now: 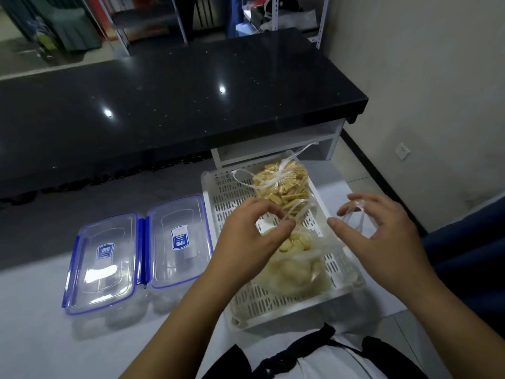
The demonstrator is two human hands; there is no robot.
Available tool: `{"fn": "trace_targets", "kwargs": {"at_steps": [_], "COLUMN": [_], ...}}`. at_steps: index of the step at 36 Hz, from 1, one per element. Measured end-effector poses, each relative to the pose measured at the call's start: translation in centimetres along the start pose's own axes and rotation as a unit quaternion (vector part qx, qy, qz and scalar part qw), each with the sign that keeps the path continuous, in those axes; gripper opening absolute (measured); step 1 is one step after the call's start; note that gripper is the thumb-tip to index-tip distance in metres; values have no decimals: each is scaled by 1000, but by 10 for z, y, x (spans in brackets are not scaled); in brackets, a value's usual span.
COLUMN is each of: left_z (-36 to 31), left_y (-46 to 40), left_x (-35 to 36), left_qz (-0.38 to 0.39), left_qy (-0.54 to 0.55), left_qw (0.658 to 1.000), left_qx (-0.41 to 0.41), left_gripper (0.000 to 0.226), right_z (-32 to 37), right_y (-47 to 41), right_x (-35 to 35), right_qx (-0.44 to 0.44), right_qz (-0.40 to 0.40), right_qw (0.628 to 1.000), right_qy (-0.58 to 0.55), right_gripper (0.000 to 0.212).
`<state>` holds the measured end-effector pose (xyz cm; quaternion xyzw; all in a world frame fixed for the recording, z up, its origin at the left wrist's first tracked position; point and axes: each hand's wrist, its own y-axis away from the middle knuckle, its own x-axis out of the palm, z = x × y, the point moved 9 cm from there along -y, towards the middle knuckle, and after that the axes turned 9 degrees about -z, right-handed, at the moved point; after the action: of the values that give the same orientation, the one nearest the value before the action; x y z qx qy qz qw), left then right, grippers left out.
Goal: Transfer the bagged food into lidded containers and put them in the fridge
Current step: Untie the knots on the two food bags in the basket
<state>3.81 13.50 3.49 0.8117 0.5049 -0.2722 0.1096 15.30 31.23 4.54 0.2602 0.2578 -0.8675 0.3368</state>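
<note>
We're at a pale work surface [41, 310]. Behind it sits a black speckled countertop [175, 105], a cream wall with a socket [402, 151] to the right, and metal shelving [153, 20] at the far end.

Two clear lidded containers with blue clips sit side by side on the left: left container [101, 262] and right container [180, 242], both with lids on. A white perforated basket [226, 203] is just right of them. It holds the tied bag of yellow-brown sticks [282, 184] at the far end and the near bag of pale pieces [295, 265].

Our left hand [246, 242] has thumb and forefinger pinched on one handle of the near bag. Our right hand [382, 236] has its fingers curled round the other handle, thumb spread.

Both forearms come in from bottom centre, and the hands sit above the basket, apart, with the bag mouth between them.
</note>
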Motion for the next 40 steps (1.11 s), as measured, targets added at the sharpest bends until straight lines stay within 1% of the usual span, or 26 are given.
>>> {"fn": "trace_targets", "kwargs": {"at_steps": [3, 5, 6, 8, 10, 13, 15, 17, 19, 20, 22, 24, 26, 28, 30, 32, 34, 37, 38, 40], "left_z": [-1, 2, 5, 6, 6, 9, 10, 11, 13, 13, 9, 4, -1, -10, -15, -10, 0, 21, 28, 35], "left_y": [-3, -4, -4, -4, -3, -2, -2, -2, 1, 3, 9, 14, 18, 22, 27, 35, 45, 62, 66, 73], "left_x": [-9, -12, -14, -16, -21, -29, -36, -41, -39, -36, -31, -30, -37, -50, -63, -69, -61, -39, -34, -29], "left_qz": [-22, -16, -10, 0, 9, 35, 43, 48, 64, 77, 110, 137, 156, 167, 161, 143, 144, 135, 125, 113], "left_qy": [54, 108, 137, 192, 240, 297, 355, 404, 456, 484, 519, 538, 546, 551, 549, 540, 518, 490, 487, 501], "left_qw": [998, 993, 988, 977, 964, 946, 923, 898, 863, 841, 805, 787, 786, 794, 804, 816, 828, 837, 839, 830], "left_qx": [-21, -49, -65, -94, -111, -126, -143, -166, -207, -231, -265, -272, -244, -196, -159, -149, -159, -201, -210, -219], "left_gripper": [6, 6, 7, 7, 7, 21, 25, 24, 28, 33, 44, 53, 57, 61, 63, 63, 66, 83, 85, 85], "right_z": [0, -4, -8, -16, -18, -14, -10, -5, 0, 3, 8, 16, 27, 39, 48, 51, 41, 16, 9, 0], "right_y": [4, 5, 6, 7, 10, 12, 12, 13, 13, 12, 10, 6, -2, -8, -10, -5, 6, 31, 37, 44], "right_x": [-10, -12, -12, -11, -10, -10, -7, -2, 1, 1, 0, -5, -14, -25, -34, -34, -25, 0, 5, 7], "right_qx": [6, 22, 37, 90, 143, 215, 258, 299, 345, 362, 381, 381, 354, 314, 273, 255, 285, 336, 344, 350], "right_qz": [-26, -31, -30, -20, -8, 18, 67, 124, 155, 160, 158, 151, 149, 154, 179, 215, 227, 250, 254, 240], "right_qw": [1000, 999, 999, 991, 972, 932, 900, 857, 800, 779, 756, 739, 732, 735, 738, 734, 735, 759, 766, 768], "right_qy": [12, 0, -19, -98, -188, -291, -345, -402, -466, -486, -508, -535, -562, -581, -591, -591, -572, -498, -481, -480], "right_gripper": [15, 14, 13, 14, 19, 22, 23, 24, 26, 25, 28, 36, 44, 52, 57, 60, 61, 57, 56, 54]}}
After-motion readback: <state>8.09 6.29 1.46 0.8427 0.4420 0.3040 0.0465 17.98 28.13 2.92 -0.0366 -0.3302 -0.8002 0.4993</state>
